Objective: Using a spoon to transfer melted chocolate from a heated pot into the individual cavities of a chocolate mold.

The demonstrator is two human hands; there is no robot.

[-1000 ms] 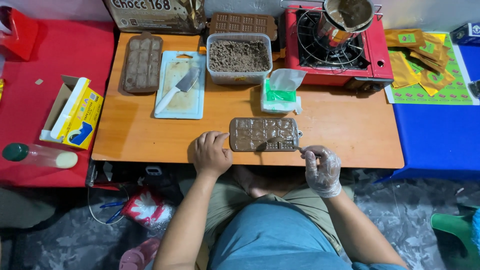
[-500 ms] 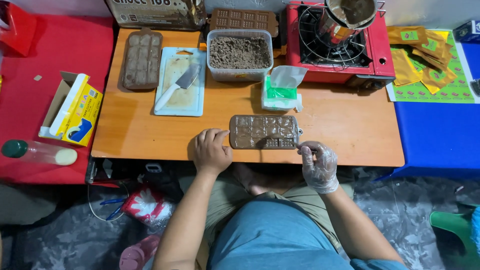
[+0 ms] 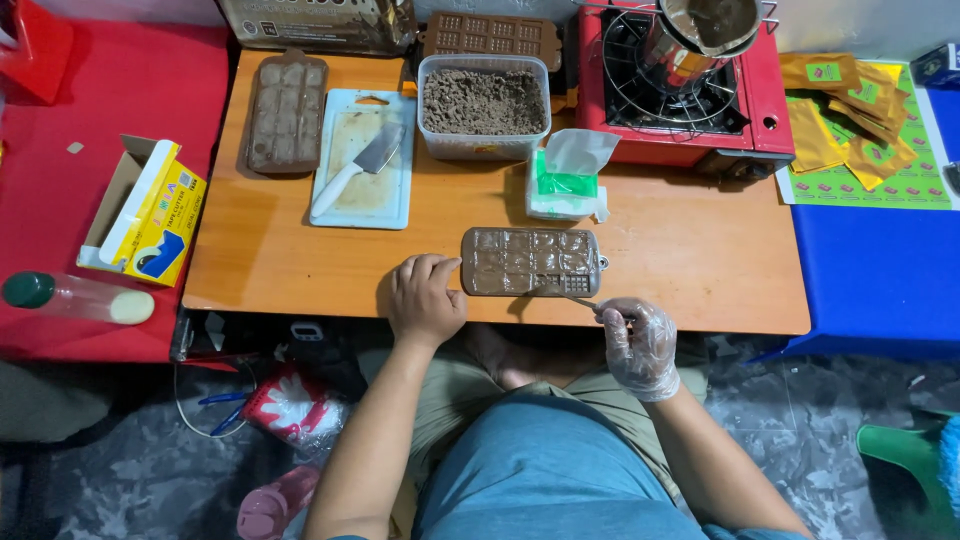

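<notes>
The chocolate mould [image 3: 531, 262] lay lengthwise between the hands: left hand [image 3: 425, 297] curled against its end, gloved right hand [image 3: 637, 340] pinching what looked like a spoon [image 3: 570, 296].

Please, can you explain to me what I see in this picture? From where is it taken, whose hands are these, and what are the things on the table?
The picture comes from a camera worn on a person's head, looking down, so the two hands are that person's own. The bare left hand rests against the left end of a chocolate mould near the front edge of a wooden table. The right hand, in a thin clear glove, holds a small metal tool whose tip reaches the mould. Further back lie a cutting board with a knife, a second mould, a tub of brown crumbs, a tissue pack and a red gas stove with a pot.
</notes>
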